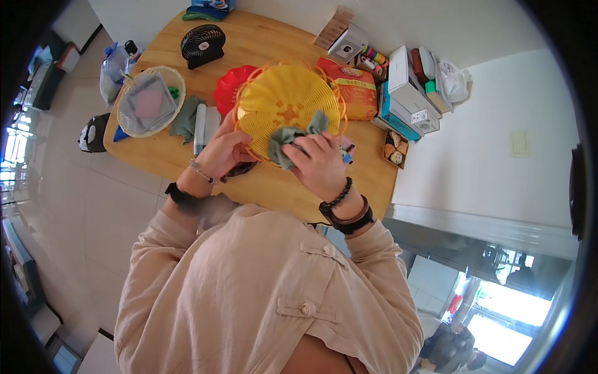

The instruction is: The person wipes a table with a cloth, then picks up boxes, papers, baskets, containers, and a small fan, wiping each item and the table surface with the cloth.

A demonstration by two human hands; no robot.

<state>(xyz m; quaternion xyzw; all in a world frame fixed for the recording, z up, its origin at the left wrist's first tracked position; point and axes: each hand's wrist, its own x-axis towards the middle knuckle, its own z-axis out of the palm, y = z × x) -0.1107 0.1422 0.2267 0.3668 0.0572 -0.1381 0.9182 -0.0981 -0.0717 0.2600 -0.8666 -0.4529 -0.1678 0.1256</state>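
A round yellow woven basket [268, 93] is held up over the wooden table, its inside facing the camera. My left hand [225, 149] grips its lower left rim with closed fingers. Inside the basket, my right hand [317, 161] presses a crumpled grey-green cloth [283, 142] against the lower part, fingers bent over it. Part of the cloth sticks up beyond the fingers. Behind the basket's left side shows a red scalloped dish [228, 88].
On the wooden table [274, 190] are a black fan [203, 46], a cream basket [177, 118] holding a grey tray, another green cloth [185, 122], a white roll [200, 128], an orange package [360, 93] and stacked boxes [405, 84]. A wall stands right.
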